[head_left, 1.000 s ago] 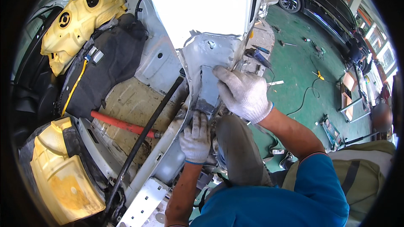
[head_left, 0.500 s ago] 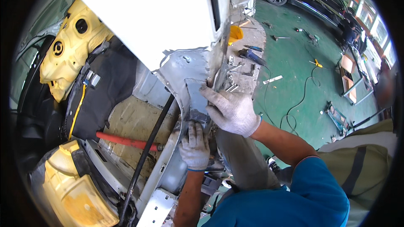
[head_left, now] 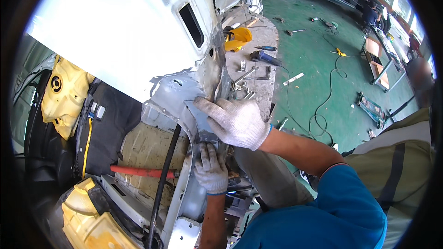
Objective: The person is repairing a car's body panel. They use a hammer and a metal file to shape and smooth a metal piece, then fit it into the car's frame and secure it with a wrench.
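Both of my hands wear whitish knit gloves and rest on a car body's grey sheet-metal pillar [head_left: 175,93], below a large white panel [head_left: 115,32]. My right hand [head_left: 241,123] lies along the pillar's right edge, index finger stretched over the metal and thumb apart below it. Between the hands is a grey patch of sheet metal [head_left: 197,119], with a dark seam around its top. Lower down, my left hand [head_left: 211,170] presses its extended fingers flat against the metal near the patch's lower end. Some right-hand fingers are hidden behind the hand.
A red tube [head_left: 143,171] and black bar [head_left: 164,175] cross the car's interior on the left. Beyond the pillar lie a yellow bucket [head_left: 240,39], a blue angle grinder [head_left: 266,58] and its cable. A person in olive clothing [head_left: 392,170] stands close at right, near a floor jack [head_left: 370,109].
The view has shifted, so the car body sits further left and lower. Both hands stay on the same metal area, in nearly the same pose.
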Available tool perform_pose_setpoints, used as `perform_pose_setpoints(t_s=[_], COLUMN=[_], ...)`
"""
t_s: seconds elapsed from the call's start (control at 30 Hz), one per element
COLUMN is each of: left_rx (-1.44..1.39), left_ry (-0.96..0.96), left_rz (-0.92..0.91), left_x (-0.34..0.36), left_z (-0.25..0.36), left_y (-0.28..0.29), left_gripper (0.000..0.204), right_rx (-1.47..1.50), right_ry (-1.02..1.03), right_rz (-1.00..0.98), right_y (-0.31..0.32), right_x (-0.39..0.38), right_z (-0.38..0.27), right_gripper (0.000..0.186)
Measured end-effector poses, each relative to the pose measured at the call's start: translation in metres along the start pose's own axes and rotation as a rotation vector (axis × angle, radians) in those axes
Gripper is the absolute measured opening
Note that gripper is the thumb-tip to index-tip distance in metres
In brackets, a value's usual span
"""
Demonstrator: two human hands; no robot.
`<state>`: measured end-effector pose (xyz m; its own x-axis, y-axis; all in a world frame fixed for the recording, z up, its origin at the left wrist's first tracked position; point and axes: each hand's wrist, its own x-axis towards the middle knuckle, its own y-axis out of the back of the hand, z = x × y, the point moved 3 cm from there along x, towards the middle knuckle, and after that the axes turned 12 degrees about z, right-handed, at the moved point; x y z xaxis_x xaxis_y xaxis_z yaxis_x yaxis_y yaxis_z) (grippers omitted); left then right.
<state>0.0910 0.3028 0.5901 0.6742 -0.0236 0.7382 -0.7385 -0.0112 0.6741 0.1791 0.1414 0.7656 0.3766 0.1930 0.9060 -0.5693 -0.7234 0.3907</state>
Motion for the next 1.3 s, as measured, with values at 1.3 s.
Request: perform_pose_setpoints(t_s=[1.3], left_rx=[-0.050], left_ry=[0.021], left_rz=[0.002], left_x=[-0.004], left_z=[0.002], left_y=[0.000], left_gripper=[0.052], right_rx=[0.232], right_ry=[-0.768], right_rz=[-1.006], right_y=[0.003], right_x=[-0.297], right_z=[-0.063], right_gripper=[0.037])
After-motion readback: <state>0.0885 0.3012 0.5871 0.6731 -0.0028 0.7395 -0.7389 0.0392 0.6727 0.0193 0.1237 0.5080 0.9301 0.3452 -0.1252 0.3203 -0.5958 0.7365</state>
